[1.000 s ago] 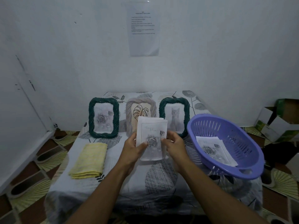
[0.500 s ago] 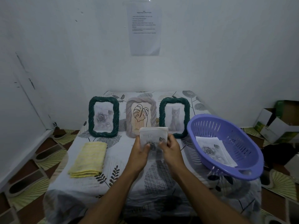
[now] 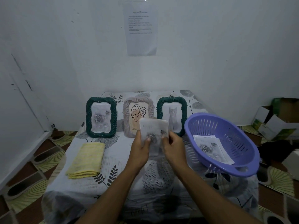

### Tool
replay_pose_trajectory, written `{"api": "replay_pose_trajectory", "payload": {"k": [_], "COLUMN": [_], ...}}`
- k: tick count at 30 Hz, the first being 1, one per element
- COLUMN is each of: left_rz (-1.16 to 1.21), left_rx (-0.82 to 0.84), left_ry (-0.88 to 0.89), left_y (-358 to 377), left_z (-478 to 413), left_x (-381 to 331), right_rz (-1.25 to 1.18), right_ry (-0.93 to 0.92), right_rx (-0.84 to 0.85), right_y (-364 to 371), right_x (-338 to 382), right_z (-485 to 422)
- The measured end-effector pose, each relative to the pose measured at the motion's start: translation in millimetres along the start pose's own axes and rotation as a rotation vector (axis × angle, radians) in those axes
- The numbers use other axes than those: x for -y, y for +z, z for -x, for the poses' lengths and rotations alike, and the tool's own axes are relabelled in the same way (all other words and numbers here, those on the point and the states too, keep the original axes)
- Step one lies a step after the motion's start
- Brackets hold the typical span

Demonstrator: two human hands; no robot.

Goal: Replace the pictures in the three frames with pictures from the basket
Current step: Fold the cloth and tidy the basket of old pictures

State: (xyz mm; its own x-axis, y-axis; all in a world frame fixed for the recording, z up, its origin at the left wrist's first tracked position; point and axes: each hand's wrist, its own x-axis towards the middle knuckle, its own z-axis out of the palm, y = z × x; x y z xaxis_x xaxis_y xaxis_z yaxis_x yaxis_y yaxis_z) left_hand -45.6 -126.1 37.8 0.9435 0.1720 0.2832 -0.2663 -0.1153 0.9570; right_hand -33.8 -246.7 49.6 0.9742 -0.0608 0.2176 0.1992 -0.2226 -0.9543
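Three frames stand at the back of the table: a green frame with a rose picture on the left, a beige frame with a leaf drawing in the middle, a green frame with a cat picture on the right. My left hand and my right hand both hold a rose picture in front of the beige frame, its top edge bent over toward me. The purple basket at the right holds more rose pictures.
A folded yellow cloth lies on the left of the leaf-patterned tablecloth. A printed sheet hangs on the wall. Cardboard boxes sit on the floor at the right.
The picture was flat and upright between my hands a second ago. Its top has since folded down toward me, and both hands have shifted slightly right and forward.
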Motion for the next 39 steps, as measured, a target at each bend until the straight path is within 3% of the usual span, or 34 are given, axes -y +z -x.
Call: {"api": "replay_pose_trajectory", "payload": {"k": [5, 10, 15, 27, 36, 39], "left_rz": [0.069, -0.08, 0.126, 0.213, 0.25, 0.248], "left_rx": [0.09, 0.219, 0.28, 0.216, 0.171, 0.176], "left_ry": [-0.016, -0.24, -0.486, -0.436, -0.439, -0.437], "left_y": [29, 79, 114, 124, 129, 129], "left_z": [-20, -16, -7, -4, 0, 1], "left_x": [-34, -31, -26, -19, -16, -16], "right_rz": [0.156, 0.285, 0.502, 0.77, 0.602, 0.657], "right_ry": [-0.108, 0.151, 0.416, 0.557, 0.57, 0.565], "right_rx": [-0.153, -0.209, -0.066, -0.056, -0.114, -0.1], "right_y": [-69, -164, -190, -176, -181, -178], "right_x": [33, 0, -41, -57, -56, -57], "right_z": [-42, -83, -92, -99, -109, -103]}}
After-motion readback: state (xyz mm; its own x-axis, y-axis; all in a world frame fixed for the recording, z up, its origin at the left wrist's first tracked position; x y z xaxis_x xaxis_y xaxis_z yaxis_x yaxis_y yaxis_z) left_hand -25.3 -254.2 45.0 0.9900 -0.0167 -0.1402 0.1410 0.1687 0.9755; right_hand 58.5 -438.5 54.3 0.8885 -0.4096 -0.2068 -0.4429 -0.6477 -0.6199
